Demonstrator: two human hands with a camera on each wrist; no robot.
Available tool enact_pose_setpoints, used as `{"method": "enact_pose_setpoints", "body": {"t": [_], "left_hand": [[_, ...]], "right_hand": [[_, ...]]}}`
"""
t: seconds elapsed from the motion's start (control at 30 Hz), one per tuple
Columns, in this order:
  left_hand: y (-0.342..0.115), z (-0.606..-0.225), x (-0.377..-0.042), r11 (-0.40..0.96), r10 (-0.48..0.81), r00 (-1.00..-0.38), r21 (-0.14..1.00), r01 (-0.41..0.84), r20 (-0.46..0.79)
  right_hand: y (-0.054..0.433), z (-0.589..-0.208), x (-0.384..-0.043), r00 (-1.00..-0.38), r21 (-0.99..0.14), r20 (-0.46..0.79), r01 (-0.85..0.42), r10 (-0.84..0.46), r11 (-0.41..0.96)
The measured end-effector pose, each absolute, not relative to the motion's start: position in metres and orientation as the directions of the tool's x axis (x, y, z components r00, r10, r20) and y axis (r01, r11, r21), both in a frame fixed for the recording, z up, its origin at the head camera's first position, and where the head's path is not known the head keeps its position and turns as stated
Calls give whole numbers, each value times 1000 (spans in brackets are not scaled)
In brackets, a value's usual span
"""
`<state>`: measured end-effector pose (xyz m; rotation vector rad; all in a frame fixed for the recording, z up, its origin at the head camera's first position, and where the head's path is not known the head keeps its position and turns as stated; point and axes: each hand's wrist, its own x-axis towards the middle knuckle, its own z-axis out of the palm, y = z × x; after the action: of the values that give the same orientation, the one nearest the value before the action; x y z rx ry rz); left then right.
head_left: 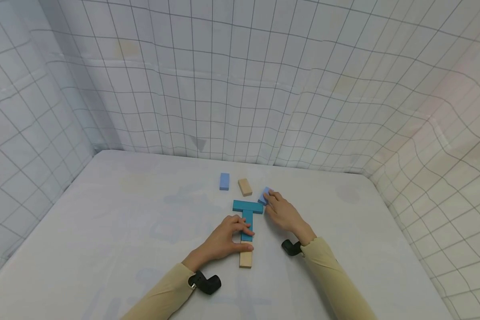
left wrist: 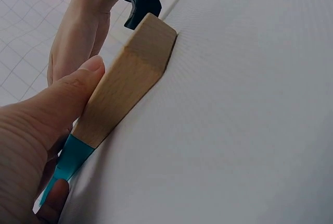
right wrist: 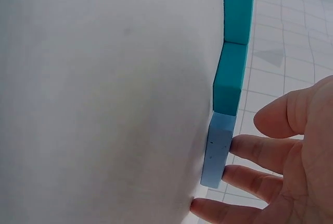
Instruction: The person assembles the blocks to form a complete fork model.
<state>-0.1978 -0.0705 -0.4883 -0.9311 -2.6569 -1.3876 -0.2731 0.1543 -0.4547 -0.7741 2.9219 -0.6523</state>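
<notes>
In the head view, two teal blocks form a T: one crosswise (head_left: 248, 207), one lengthwise (head_left: 247, 216). A wooden block (head_left: 246, 260) continues the line toward the person. My left hand (head_left: 223, 240) rests over this line, its thumb on the wooden block and its fingertips at the lengthwise teal block. My right hand (head_left: 284, 214) touches a light blue block (head_left: 262, 198) at the crossbar's right end with its fingertips. In the right wrist view the thumb stands apart from that light blue block (right wrist: 217, 151), which lies against or very near the teal end.
Behind the crossbar lie a loose wooden block (head_left: 245, 187) and a second light blue block (head_left: 224, 182). White cloth covers the table (head_left: 104, 231). White grid-patterned curtains (head_left: 240, 89) enclose its back and sides.
</notes>
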Motion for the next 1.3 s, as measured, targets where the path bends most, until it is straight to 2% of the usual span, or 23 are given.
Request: {"method": "enact_pose_setpoints", "body": {"t": [0.2,0.53,1.3], "left_hand": [[-71,-490,-198,429,500,-826,753,498,261],[-71,-490,-198,435,500,-827,751,497,258],[-71,-490,-199,443,501,-829,750,491,247]], "right_hand": [[157,-461,-274,-857,-426,119,-500,-501,754],[154,-457,-272,-879,-419,45,-447,-474,790],[151,-453,-266,-886,-423,35,-433,-463,796]]}}
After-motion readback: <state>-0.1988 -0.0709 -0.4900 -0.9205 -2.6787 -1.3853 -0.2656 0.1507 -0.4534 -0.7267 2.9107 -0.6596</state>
